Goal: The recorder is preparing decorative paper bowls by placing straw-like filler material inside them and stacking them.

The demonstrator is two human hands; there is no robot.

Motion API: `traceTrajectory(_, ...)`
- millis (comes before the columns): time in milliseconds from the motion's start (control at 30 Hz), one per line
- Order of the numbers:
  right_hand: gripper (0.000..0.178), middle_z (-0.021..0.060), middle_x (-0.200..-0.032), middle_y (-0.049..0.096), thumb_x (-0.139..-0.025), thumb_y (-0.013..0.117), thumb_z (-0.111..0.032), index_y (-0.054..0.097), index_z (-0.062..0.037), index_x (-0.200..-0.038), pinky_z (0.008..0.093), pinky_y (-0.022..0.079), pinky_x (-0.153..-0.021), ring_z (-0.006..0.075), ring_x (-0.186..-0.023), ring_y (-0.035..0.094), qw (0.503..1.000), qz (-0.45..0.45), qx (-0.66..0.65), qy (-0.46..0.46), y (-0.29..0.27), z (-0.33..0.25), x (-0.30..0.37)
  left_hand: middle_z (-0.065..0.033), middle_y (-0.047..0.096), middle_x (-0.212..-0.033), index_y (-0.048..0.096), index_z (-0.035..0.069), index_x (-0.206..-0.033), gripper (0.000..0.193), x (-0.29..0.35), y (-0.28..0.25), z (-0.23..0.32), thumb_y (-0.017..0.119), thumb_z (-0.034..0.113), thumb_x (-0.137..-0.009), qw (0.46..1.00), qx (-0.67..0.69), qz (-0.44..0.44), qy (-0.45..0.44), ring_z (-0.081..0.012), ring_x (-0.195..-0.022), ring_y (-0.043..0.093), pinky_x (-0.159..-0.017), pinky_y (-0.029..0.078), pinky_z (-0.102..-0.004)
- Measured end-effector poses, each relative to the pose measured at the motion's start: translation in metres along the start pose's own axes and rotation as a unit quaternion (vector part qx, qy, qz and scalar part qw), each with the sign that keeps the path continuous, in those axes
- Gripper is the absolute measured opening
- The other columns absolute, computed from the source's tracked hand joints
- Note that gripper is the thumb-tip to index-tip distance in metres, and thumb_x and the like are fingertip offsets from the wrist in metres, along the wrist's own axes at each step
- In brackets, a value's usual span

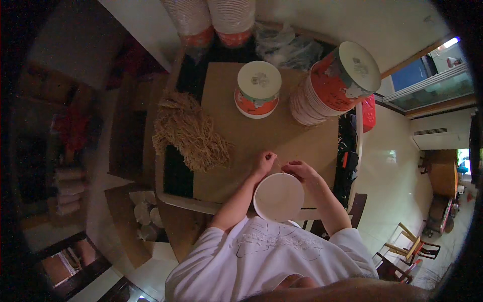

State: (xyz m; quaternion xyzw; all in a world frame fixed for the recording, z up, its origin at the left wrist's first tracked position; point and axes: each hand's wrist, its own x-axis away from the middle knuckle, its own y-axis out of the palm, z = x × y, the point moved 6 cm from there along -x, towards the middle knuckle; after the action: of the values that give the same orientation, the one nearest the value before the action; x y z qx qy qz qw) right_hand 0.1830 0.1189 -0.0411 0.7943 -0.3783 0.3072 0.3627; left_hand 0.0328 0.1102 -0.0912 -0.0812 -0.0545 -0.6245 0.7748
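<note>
Centre of frame, slightly low: a white paper bowl (278,197) sat open side up, just above the person's white shirt (271,256) and at the near edge of a brown cardboard sheet (251,136). Both hands met at the bowl's upper rim. The left hand (263,163) was just above the rim on its upper left, fingers pinched narrow on a thin tan strand (276,162) that ran toward the other hand. The right hand (300,170) sat at the upper right of the rim, fingers curled in close. It looked to be touching the rim and the strand's other end, but whether it actually gripped either I could not tell, too small. Bare forearms came up from the lower edge on both sides of the bowl.

Left of centre: a big pile of tan fibre strands (188,132) lay on the cardboard's left edge, well apart from the hands. Upper centre: a short stack of orange-and-white bowls (257,89), upside down, white base showing. Upper right: a taller stack of the same bowls (336,86), tilted right. Top edge: two more hanging stacks (214,20). Crumpled clear plastic (287,45) lay between the top stacks and the tilted one. The cardboard rested on a dark table (177,173) with a pale rim. Lower right: wooden chairs (410,249) on a pale floor.
</note>
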Motion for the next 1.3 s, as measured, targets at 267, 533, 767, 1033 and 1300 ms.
traceTrajectory(267,0.009,-0.0013,-0.069,0.056,-0.082,0.057,-0.014,0.059,-0.0053,-0.083,0.0166,0.037,-0.046,0.0042,-0.056,0.049,0.992,-0.11,0.047,-0.051,0.023,-0.01,0.015,-0.0061,0.06,-0.078,0.058,0.007,-0.096,0.025,0.003,-0.042,-0.028,0.061,0.011,-0.072,0.966,-0.197,-0.042,-0.16,-0.0179,-0.075,0.058,-0.068,0.046,-0.0304)
traceTrajectory(533,0.011,-0.0012,-0.071,0.056,-0.081,0.058,-0.015,0.059,-0.0041,-0.084,0.0173,0.038,-0.049,0.005,-0.06,0.05,0.992,-0.094,0.042,-0.068,0.01,-0.002,0.009,-0.0099,0.062,-0.09,0.064,0.004,-0.086,0.017,0.022,-0.007,0.077,0.061,0.008,-0.071,0.963,-0.04,-0.254,0.074,-0.0186,-0.084,0.059,-0.073,0.047,-0.0301)
traceTrajectory(767,0.008,0.0031,-0.078,0.06,-0.08,0.058,-0.008,0.059,-0.0012,-0.086,0.021,0.045,-0.063,0.0101,-0.074,0.055,0.972,-0.017,0.173,-0.155,0.009,-0.017,0.012,-0.0087,0.063,-0.075,0.064,0.003,-0.082,0.015,0.019,-0.001,0.041,0.065,0.013,-0.071,0.967,-0.087,-0.234,0.054,-0.0171,-0.07,0.061,-0.065,0.048,-0.0295)
traceTrajectory(1033,0.005,0.0054,-0.082,0.061,-0.078,0.059,-0.002,0.062,-0.0031,-0.082,0.0256,0.045,-0.068,0.0135,-0.079,0.057,0.958,-0.038,0.211,-0.19,0.036,-0.044,0.025,-0.01,0.064,-0.075,0.064,0.002,-0.082,0.014,0.021,0.0,0.034,0.066,0.012,-0.072,0.974,-0.084,-0.209,0.01,-0.0156,-0.071,0.061,-0.063,0.048,-0.0281)
traceTrajectory(1300,0.007,0.006,-0.08,0.059,-0.075,0.062,-0.005,0.063,-0.0059,-0.081,0.0262,0.044,-0.064,0.0167,-0.075,0.056,0.863,-0.129,0.369,-0.321,0.044,-0.064,0.029,-0.0096,0.062,-0.074,0.062,0.0,-0.077,0.011,0.019,-0.001,0.038,0.065,0.007,-0.071,0.979,-0.044,-0.201,0.014,-0.0164,-0.072,0.061,-0.063,0.048,-0.0285)
